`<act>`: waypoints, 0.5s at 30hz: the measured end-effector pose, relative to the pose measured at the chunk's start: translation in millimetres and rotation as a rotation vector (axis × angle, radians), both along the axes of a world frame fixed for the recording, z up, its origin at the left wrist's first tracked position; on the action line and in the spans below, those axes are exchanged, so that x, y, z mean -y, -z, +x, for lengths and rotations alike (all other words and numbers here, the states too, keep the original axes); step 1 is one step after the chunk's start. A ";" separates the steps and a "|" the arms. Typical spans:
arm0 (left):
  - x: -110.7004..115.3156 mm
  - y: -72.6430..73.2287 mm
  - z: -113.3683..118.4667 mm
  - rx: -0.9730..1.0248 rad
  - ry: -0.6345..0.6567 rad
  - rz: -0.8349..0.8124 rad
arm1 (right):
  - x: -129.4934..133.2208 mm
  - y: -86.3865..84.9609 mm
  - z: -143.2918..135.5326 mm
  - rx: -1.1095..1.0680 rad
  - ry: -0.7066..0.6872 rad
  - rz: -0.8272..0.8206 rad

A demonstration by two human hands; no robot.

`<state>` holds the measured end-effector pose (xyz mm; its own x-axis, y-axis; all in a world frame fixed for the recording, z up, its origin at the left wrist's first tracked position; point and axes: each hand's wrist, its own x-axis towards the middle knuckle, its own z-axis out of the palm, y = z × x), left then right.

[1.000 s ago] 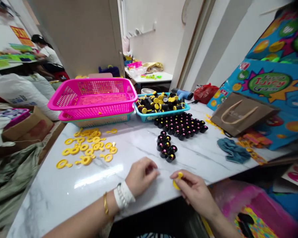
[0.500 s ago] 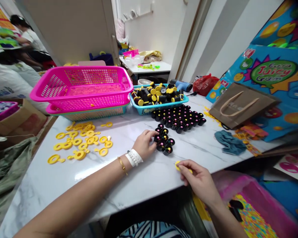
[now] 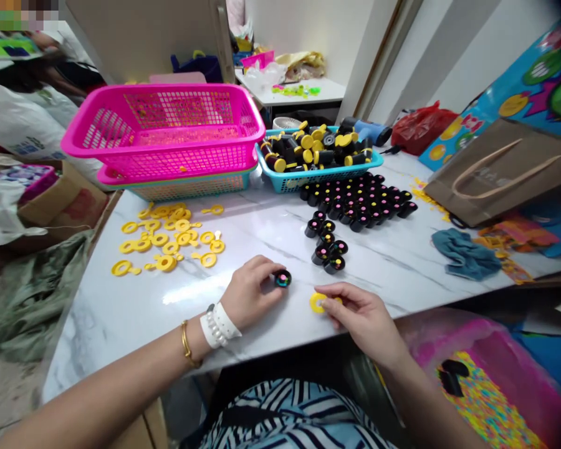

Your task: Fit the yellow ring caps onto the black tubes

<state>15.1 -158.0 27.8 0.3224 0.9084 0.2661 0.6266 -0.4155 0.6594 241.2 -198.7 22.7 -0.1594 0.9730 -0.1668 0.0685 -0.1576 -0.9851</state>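
Observation:
Between the thumb and fingers of my left hand [image 3: 250,292] is a small black cup [image 3: 283,278] with pink showing inside, low over the marble-patterned table. My right hand [image 3: 362,315] pinches a yellow ring-shaped cap [image 3: 316,303] with a tab, just right of the cup and apart from it. A short cluster of black cups [image 3: 326,240] stands beyond my hands, with pink or yellow dots inside. Behind it is a larger block of black cups [image 3: 359,199]. To the left lie several loose yellow ring caps [image 3: 168,240].
A pink basket [image 3: 168,149] is stacked at the back left. Beside it, a blue basket [image 3: 327,174] holds black cylinders with yellow caps. A brown paper bag [image 3: 486,174] and a teal cloth [image 3: 465,254] are at right. Below the edge sits a pink-edged bin of colourful pieces [image 3: 490,399].
My left hand has drawn one black cup away from the cluster toward me. My right hand has brought the yellow cap slightly left, nearer the cup. The view has tilted down.

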 end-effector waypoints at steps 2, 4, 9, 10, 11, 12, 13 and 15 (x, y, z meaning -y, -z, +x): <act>10.0 3.1 -0.3 -0.002 0.032 0.004 | -5.7 -0.9 -15.1 -0.027 -0.081 0.036; 12.9 5.8 1.8 -0.013 0.047 0.002 | -12.9 -2.5 -28.9 -0.044 -0.107 0.059; 10.3 7.7 4.0 -0.042 0.072 -0.014 | -26.5 -5.6 -45.7 -0.032 -0.058 -0.048; 10.3 7.7 3.9 -0.044 0.073 -0.019 | -27.4 -5.6 -46.5 -0.036 -0.041 -0.068; 10.7 7.5 3.7 -0.045 0.076 -0.029 | -27.8 -5.2 -46.9 -0.039 -0.024 -0.076; 11.2 7.0 3.6 -0.047 0.077 -0.045 | -27.8 -4.7 -47.0 -0.038 -0.014 -0.078; 11.9 6.3 3.7 -0.048 0.073 -0.063 | -27.7 -4.1 -47.1 -0.039 -0.010 -0.077; 13.5 3.6 4.1 -0.050 0.072 -0.101 | -27.6 -3.3 -47.2 -0.037 -0.026 -0.082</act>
